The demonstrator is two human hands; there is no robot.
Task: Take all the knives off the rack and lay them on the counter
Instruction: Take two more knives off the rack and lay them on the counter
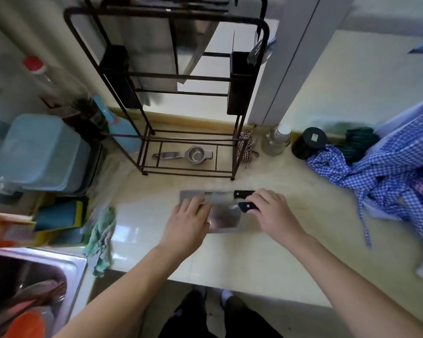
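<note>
My left hand (pixel 189 223) lies flat on a cleaver (pixel 226 219), my right hand (pixel 270 212) at 3 o'clock clamps its handle. A second cleaver (pixel 205 194) touches it at 12; beyond stands the rack (pixel 171 93).

The rack (pixel 181 93) stands at 12 o'clock on the tabletop (pixel 266 252), against the back edge, with a strainer (pixel 188 155) lying inside its base. Just in front of the rack, two cleavers lie side by side: the far cleaver (pixel 205 195) and, touching it on the near side, the near cleaver (pixel 224 219). The left hand (pixel 188 223) rests on the blades at 9 o'clock; the right hand (pixel 271 213) holds the near handle at 3 o'clock. A sink (pixel 34 289) sits at 8 o'clock, a cloth (pixel 388 172) at 2 o'clock.
</note>
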